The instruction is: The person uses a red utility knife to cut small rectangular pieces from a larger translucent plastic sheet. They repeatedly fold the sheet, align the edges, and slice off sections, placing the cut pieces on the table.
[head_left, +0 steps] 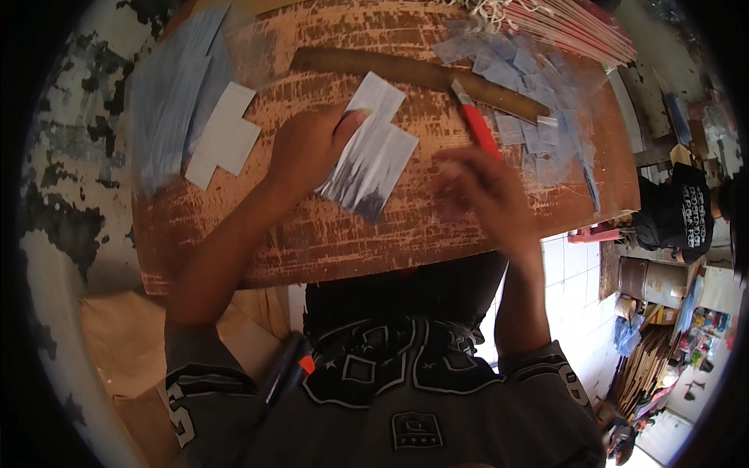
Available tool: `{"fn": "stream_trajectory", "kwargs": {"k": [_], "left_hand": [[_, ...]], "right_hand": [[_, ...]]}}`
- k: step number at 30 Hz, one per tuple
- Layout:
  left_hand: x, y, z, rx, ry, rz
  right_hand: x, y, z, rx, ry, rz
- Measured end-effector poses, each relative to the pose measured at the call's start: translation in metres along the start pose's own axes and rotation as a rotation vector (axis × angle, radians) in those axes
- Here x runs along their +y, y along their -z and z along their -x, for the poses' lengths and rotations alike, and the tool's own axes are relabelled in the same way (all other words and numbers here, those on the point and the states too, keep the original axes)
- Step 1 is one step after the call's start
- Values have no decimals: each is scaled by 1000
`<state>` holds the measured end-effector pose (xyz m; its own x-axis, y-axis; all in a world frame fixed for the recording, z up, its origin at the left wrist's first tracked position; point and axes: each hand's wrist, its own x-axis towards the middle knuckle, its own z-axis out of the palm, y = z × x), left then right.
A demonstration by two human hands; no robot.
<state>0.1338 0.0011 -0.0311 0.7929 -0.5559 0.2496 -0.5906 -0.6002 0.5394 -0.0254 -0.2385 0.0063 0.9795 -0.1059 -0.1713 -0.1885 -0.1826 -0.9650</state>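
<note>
My left hand (304,148) grips a shiny grey stepped piece (374,156), its thumb on top and its fingers hidden underneath. Streaks of light run over the piece, which looks like a stack of thin plastic film. My right hand (480,191) hovers over the table to the right, blurred by motion, with its fingers apart and nothing visible in them. Just beyond it lies a red-handled cutter knife (477,123), its blade tip touching the long brown ruler (413,72). A white stepped card (225,139) lies left of my left hand.
The worn brown table (312,242) carries a pile of clear plastic strips (168,109) at left and scattered small plastic pieces (546,132) at right. White-and-red sticks (577,35) lie at the far right. A person in black (675,210) is off to the right.
</note>
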Motion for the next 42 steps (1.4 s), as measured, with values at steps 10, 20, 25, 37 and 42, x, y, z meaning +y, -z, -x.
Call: {"fn": "stream_trajectory", "kwargs": {"k": [10,20,25,37,42], "left_hand": [[-3,-7,-3,24,-34,-128],[-7,-13,-2,8,-28,-177],[-6,-12,-3,27,-71,-228],[-11,-16,-3,38,-86,-196],[-10,-15,-3,34,-78,-177]], "right_hand": [[18,27,-47,442,347,956],[-5,17,-7,232,82,485],[-8,-14,12,-105,199,477],[-6,-27,7,-263,339,808],[-6,-25,7,-279,338,815]]}}
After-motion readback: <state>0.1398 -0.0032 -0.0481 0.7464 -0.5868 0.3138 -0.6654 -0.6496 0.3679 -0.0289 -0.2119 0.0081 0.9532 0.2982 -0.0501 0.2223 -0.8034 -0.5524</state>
